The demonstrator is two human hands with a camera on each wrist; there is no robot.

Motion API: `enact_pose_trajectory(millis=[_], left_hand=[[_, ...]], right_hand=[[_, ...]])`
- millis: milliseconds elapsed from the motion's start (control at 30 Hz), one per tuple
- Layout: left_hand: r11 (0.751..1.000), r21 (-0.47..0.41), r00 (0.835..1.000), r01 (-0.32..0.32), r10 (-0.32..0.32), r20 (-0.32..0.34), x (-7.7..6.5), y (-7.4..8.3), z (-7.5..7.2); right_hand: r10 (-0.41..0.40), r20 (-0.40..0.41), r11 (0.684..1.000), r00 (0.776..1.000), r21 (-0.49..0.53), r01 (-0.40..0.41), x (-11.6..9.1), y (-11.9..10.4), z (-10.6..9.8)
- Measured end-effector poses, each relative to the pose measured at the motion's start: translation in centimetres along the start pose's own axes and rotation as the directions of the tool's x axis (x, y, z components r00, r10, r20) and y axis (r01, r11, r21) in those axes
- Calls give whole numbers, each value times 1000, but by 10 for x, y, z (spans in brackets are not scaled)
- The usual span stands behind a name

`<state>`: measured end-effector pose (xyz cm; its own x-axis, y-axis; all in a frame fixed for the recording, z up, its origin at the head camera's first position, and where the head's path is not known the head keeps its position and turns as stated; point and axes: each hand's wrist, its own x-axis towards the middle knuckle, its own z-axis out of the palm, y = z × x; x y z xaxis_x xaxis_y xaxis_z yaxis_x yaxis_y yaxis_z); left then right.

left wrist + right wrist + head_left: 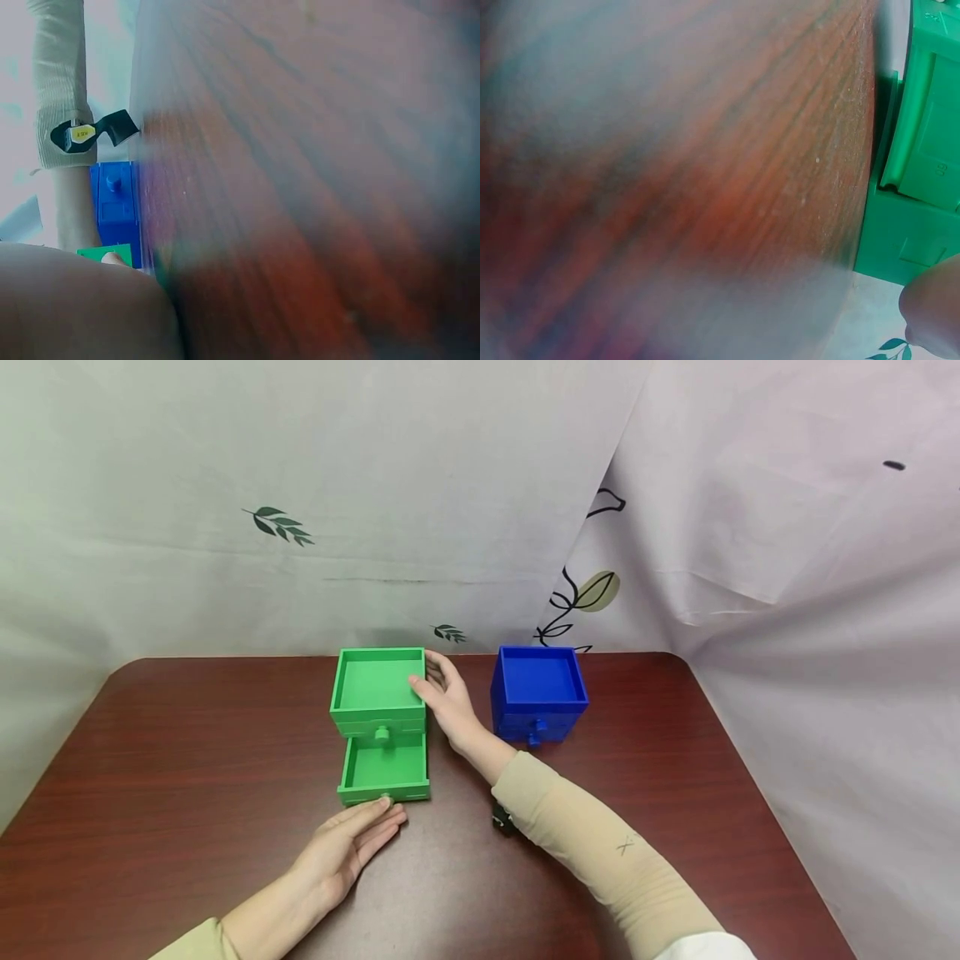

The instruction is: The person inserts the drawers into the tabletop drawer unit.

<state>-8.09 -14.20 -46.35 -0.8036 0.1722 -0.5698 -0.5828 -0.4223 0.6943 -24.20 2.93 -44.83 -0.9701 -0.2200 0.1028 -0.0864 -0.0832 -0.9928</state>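
Observation:
A green two-drawer box [378,681] with a shallow tray top stands near the table's back edge. Its lower drawer [386,764] is pulled out toward me and has nothing in it, while the upper one is closed. At the front of that lower drawer, my left hand [341,852] pinches the small knob, thumb on top and the other fingers beneath. My right hand [450,702] holds the box by its right wall, thumb over the top rim and fingers along the outer side. In the right wrist view, the green box's side [907,232] and the slid-out drawer show close up.
To the right stands a blue drawer box [540,681], its drawers closed, close beside my right forearm. A small black object [502,818] shows partly under the right sleeve. Behind the dark red table [187,760] hangs a white curtain [450,485] with leaf prints.

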Motion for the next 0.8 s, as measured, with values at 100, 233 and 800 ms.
enact_pose_trajectory(millis=[100,233,800], left_hand=[[1000,-1,1000,-3,3,-3,0,0,-1],[1000,1,1000,-8,8,-4,0,0,-2],[1000,9,1000,-21,21,7,3,2,-1]], right_hand=[[1,7,1000,1000,-1,-1,-1,-1,0],[-4,12,1000,1000,3,4,-1,-1,-1],[1,12,1000,1000,-4,-1,-1,0,-1]])
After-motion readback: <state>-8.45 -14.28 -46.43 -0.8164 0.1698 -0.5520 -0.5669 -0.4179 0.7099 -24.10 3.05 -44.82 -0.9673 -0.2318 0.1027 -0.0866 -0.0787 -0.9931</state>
